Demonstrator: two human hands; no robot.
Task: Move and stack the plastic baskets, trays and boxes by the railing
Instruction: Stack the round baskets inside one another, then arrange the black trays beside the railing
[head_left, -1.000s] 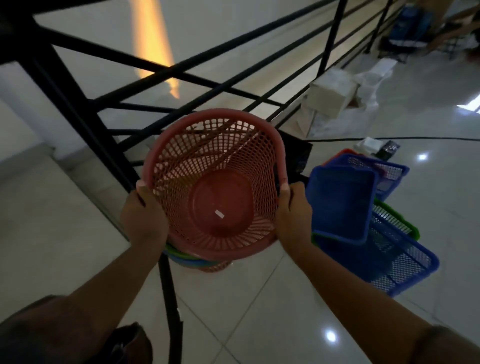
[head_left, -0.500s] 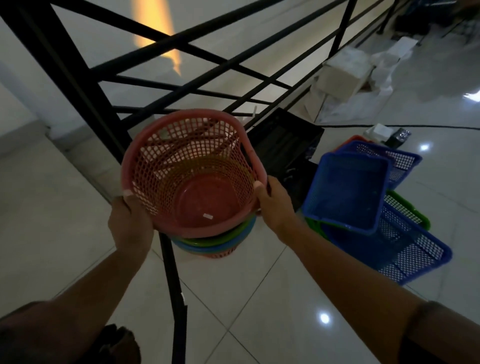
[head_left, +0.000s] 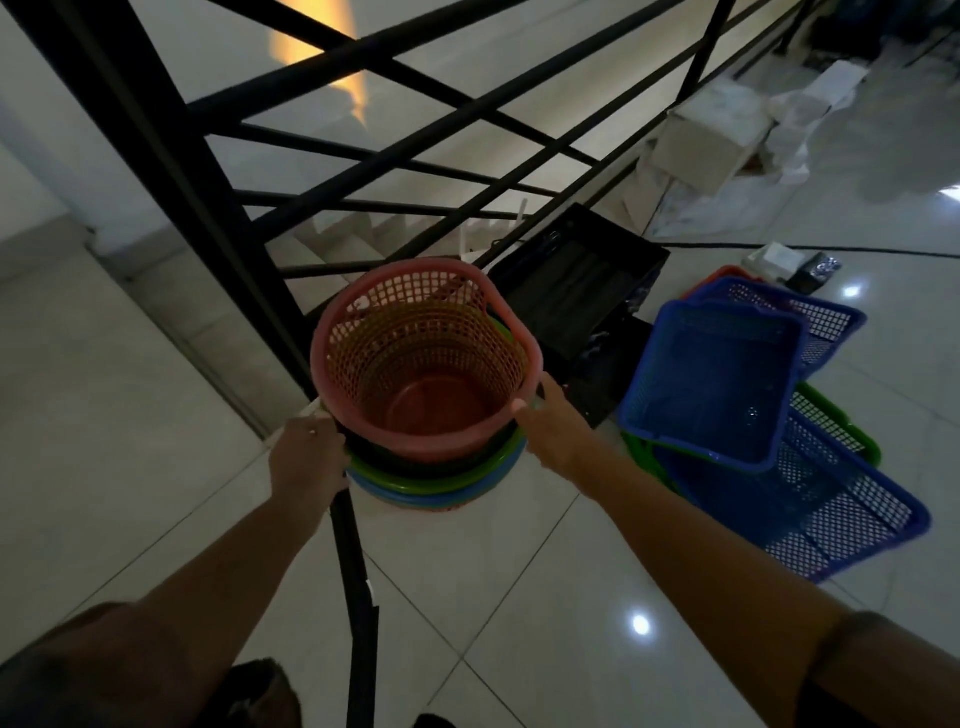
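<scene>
A round pink mesh basket (head_left: 431, 395) sits partly nested in a stack of round baskets (head_left: 441, 486) with green and blue rims, on the floor beside the black railing (head_left: 171, 171). My left hand (head_left: 306, 457) grips the pink basket's left rim. My right hand (head_left: 553, 426) holds its right rim. To the right lies a pile of rectangular baskets: a blue tray (head_left: 719, 374) on top, a large blue mesh basket (head_left: 841, 514) and a green one (head_left: 841, 431) under it.
A black box (head_left: 576, 286) lies open behind the round stack. Farther back are a cardboard box (head_left: 711, 135), white plastic wrapping (head_left: 800, 119) and a black cable (head_left: 831, 252) across the glossy tiles. A railing post (head_left: 358, 597) stands between my arms.
Both hands have lowered the pink basket from chest height down into the stack of round baskets on the floor. The view has tilted downward with it.
</scene>
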